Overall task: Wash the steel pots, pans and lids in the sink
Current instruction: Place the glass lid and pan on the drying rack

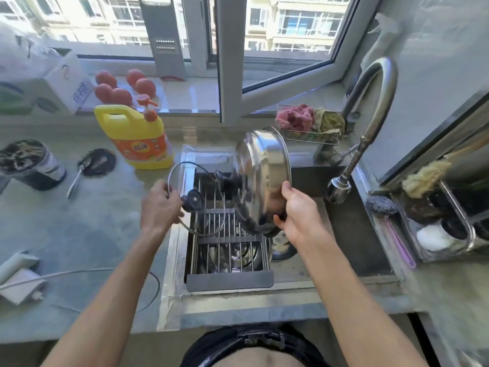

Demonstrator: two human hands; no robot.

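My right hand (pixel 296 210) grips the lower rim of a domed steel lid (pixel 262 176) with a black knob, held tilted on edge above the sink (pixel 354 234). My left hand (pixel 161 205) holds a glass lid (pixel 209 197) with a steel rim and a black knob, also tilted, over the left sink edge. Both lids hang above a steel drying rack (pixel 230 247) that spans the sink's left half. Under the rack, steel cookware (pixel 238 258) shows only in part through the bars.
A curved faucet (pixel 370 123) with a pull-out head hangs over the sink's right side. A yellow detergent jug (pixel 137 136), a spoon (pixel 76 176) and a dark cup (pixel 29 165) stand on the left counter. Cloths in a wire rack (pixel 309 123) sit behind; scrubbers (pixel 383 205) lie right.
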